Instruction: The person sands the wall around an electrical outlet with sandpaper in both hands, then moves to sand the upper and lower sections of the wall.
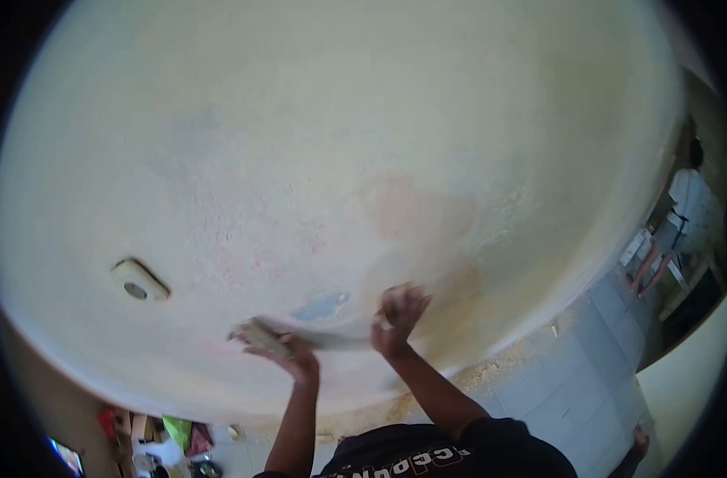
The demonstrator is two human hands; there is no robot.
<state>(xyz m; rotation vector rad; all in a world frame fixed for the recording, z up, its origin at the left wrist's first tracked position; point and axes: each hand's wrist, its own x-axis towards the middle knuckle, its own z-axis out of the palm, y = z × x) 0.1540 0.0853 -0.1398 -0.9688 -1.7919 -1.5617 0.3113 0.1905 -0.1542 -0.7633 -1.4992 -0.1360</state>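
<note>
My left hand (299, 362) is closed on a flat, greyish-beige block (269, 338), held up against the pale wall (315, 119). To its right, my right hand (401, 316) is raised at the same wall, its fingers curled; I cannot tell what is in them. A blurred grey band runs across the wall between the two hands. Just above it is a bluish bare patch (319, 306). Pinkish, rough spots (244, 247) mark the wall higher up, and a tan smudge (419, 209) lies above my right hand.
A switch or socket box (140, 279) sticks out of the wall at left. Crumbs (499, 366) lie along the tiled floor (570, 374) at its foot. Bags and household items (180, 434) stand lower left. A person (686, 203) is at far right; another hand (640, 440) shows lower right.
</note>
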